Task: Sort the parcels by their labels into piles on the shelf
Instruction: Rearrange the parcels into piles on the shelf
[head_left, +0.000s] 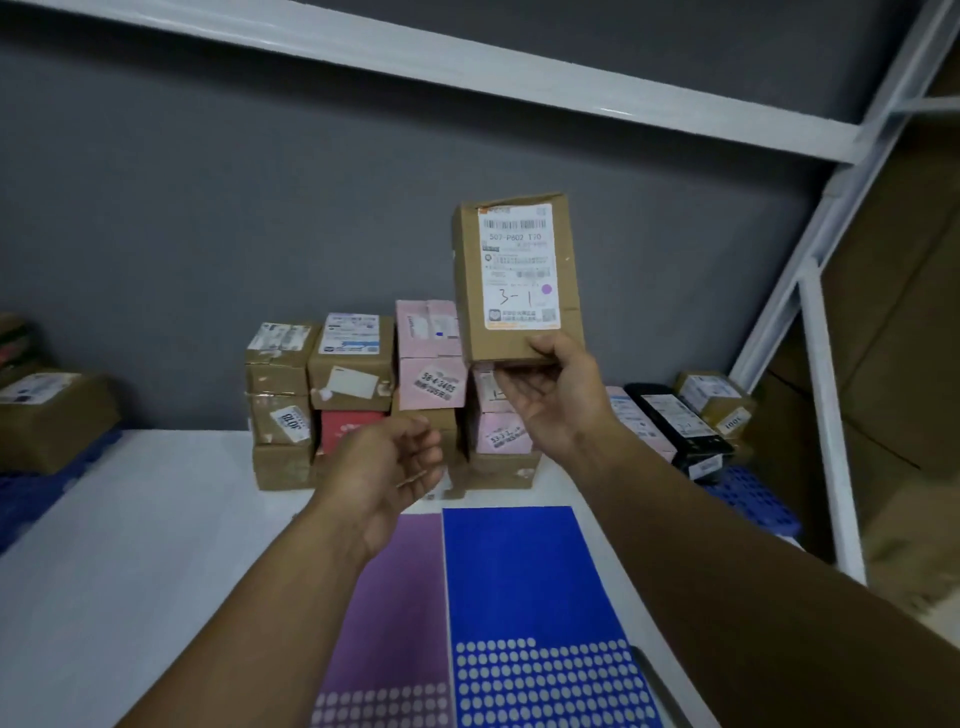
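Note:
My right hand (550, 395) grips the bottom of a brown cardboard parcel (517, 280) and holds it upright in the air. Its white label faces me, with "3-1" handwritten on it and a purple dot sticker. My left hand (387, 467) hovers lower left of the parcel, fingers loosely curled, holding nothing. Behind both hands a pile of brown, pink and red parcels (358, 395) stands against the grey wall on the white shelf (156, 545).
A purple sticker sheet (395, 613) and a blue sticker sheet (524, 597) lie flat on the shelf in front of me. More parcels (680, 421) lie at the right on a blue crate (758, 504). A brown box (52, 415) sits at the left. White shelf posts (831, 415) rise at the right.

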